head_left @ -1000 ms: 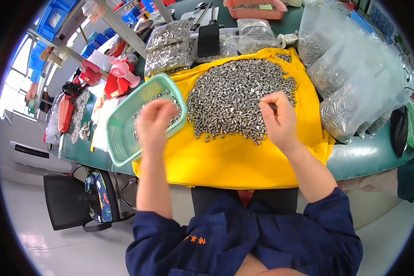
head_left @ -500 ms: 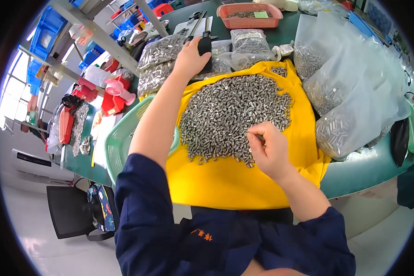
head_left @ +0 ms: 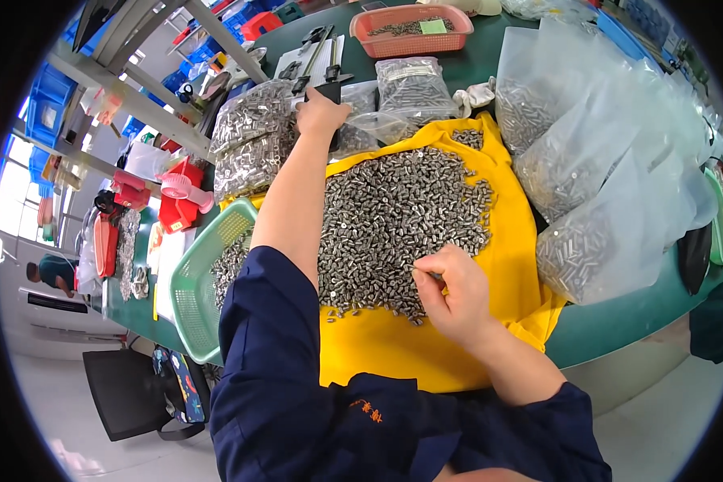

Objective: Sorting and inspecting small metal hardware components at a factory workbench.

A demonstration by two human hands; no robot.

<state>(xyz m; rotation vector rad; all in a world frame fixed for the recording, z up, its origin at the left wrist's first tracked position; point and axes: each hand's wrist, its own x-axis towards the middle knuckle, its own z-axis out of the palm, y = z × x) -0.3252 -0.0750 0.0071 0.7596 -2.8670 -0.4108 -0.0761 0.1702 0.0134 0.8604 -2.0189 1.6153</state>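
Note:
A broad heap of small metal cylinders point(head_left: 398, 229) lies on a yellow cloth point(head_left: 510, 233). My left hand point(head_left: 321, 114) reaches far over the table beyond the heap, closed around a black, flat, block-like object point(head_left: 329, 93), mostly hidden by the hand. Over the heap's near right part is my right hand point(head_left: 458, 296), thumb and forefinger pinched together. Whatever sits in that pinch, if anything, is too small to make out. Partly behind my left arm stands a green plastic basket point(head_left: 191, 301) with more of the cylinders.
Clear bags of metal parts point(head_left: 253, 128) and a bag of cylinders point(head_left: 414, 84) stand behind the heap. Large translucent bags point(head_left: 578, 193) fill the right side. Calipers point(head_left: 321, 56) and a pink basket point(head_left: 369, 40) lie farther back. A small pink fan point(head_left: 186, 191) stands at left.
The view has shifted, so the table things sit differently in it. My left hand stays at the black object, now more covering it. My right hand stays pinched over the heap.

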